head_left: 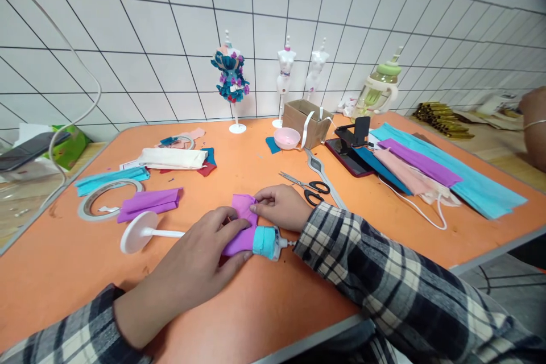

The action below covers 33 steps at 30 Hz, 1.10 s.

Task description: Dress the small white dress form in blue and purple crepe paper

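A small white dress-form mannequin [278, 249] lies on its side, its round base [139, 232] to the left and its neck to the right. Light-blue paper [264, 242] bands its chest, and purple crepe-like paper [239, 243] covers the part below. My left hand [205, 250] is closed around the mannequin's purple-covered body. At the far side of the body, my right hand [279, 205] pinches the edge of a loose purple flap [244, 205]. Scissors [307, 186] with black handles lie just beyond my right hand.
Tape rolls [87, 205] and folded paper strips [149, 203] lie left. Behind stand a decorated mannequin [231, 77], two plain ones [286, 65], a pink bowl [286, 137] and a cardboard box [313, 122]. Right are phones [347, 156], coloured sheets [452, 170] and a bottle [377, 91]. Someone's arm [534, 125] shows far right.
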Tool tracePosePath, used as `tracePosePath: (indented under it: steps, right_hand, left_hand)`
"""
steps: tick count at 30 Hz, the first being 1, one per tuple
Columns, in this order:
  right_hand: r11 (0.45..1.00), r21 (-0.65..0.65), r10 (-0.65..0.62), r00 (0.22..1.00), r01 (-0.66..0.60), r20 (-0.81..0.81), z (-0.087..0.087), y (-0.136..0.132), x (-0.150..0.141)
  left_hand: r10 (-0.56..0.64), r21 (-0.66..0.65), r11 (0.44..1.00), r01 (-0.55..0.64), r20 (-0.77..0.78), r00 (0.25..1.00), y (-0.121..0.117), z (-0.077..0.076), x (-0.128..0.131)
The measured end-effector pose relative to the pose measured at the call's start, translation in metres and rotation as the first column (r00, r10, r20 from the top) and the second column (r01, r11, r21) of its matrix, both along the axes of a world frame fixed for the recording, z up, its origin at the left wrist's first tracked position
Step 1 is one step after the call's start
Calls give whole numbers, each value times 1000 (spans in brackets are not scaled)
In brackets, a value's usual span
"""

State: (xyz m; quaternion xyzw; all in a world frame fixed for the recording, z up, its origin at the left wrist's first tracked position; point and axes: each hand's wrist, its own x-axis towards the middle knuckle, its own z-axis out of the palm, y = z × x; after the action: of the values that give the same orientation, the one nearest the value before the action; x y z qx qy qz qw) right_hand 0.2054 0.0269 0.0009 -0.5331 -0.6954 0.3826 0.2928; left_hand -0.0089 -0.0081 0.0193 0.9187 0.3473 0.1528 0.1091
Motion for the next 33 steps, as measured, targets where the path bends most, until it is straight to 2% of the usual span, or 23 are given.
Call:
tracePosePath:
  steps: [4, 7, 9, 14, 16, 19, 21, 24, 26, 30, 33]
  right_hand:
    - [996, -93, 1, 997, -9, -81, 3, -2, 0]
    - [980, -195, 0, 971, -48, -239, 11, -8, -3]
    - [971, -227, 8, 957, -77, -290, 16, -13, -4]
    - [999, -24, -33, 995, 31, -92, 16, -18, -4]
    - [996, 85, -14, 998, 19, -55, 14, -19, -5]
    - [958, 286, 36, 999, -37, 9, 14, -25, -8]
    - [925, 373, 33, 993, -75, 117, 16, -32, -11]
    - [899, 417, 22, 962, -138, 272, 19, -41, -14]
    - [894, 418, 28, 950, -164, 312, 21, -43, -13]
    - [899, 398, 51, 946, -184, 322, 21, -42, -10]
    - [902, 396, 70, 962, -174, 263, 18, -41, -8]
  left_hand:
    - [-1, 9, 1000, 1, 19, 1000, -1, 0, 1]
    - [6, 32, 999, -7, 32, 999, -1, 0, 0]
    - [7, 37, 999, -8, 28, 1000, -2, -1, 0]
    - [24, 71, 997, -23, -3, 1000, -3, -2, -1]
    - [29, 97, 995, -28, -5, 1000, -2, -3, 0]
    - [45, 101, 994, -44, -7, 999, -1, -2, 1]
    - [60, 77, 995, -59, -8, 998, 0, -1, 1]
    - [73, 48, 996, -73, 5, 997, 1, 1, 0]
    - [77, 42, 996, -79, 29, 997, 2, 3, 0]
    - [122, 43, 991, -126, 79, 989, 5, 4, -1]
    - [189, 14, 981, -193, 148, 971, 7, 1, -1]
